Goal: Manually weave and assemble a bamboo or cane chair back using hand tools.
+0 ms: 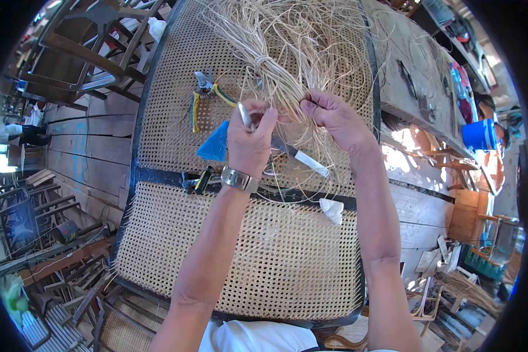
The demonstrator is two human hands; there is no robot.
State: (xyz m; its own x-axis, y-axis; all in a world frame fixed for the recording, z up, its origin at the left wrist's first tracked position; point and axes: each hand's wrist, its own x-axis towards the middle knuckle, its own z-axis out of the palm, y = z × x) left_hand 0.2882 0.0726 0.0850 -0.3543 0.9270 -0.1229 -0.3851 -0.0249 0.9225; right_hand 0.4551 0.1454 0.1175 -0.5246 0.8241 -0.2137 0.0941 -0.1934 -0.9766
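White shirt cloth (264, 337) shows at the lower edge, cut off there, as are both bare forearms. Left hand (251, 132), with a metal watch (239, 179) at its wrist, closes around a pale slim rod (244, 116); fingers cover its lower part, so what kind of thing it is stays unclear. Right hand (334, 120) pinches the near end of a bundle of cane strands (276, 76), its grip partly hiding the strands. That bundle lies on the far part of a black-framed cane panel (246, 246) and reaches the upper edge. Loose strands and the left hand hide part of a white-handled knife (312, 163). Shears (204, 97) and a blue piece (213, 145) lie left of the left hand; a black-and-yellow tool (203, 180), too jumbled to identify, sits beside the watch. At right, past a wooden worktop (408, 41), stand a blue bucket (479, 135) and a green crate (482, 264); their contents cannot be made out.
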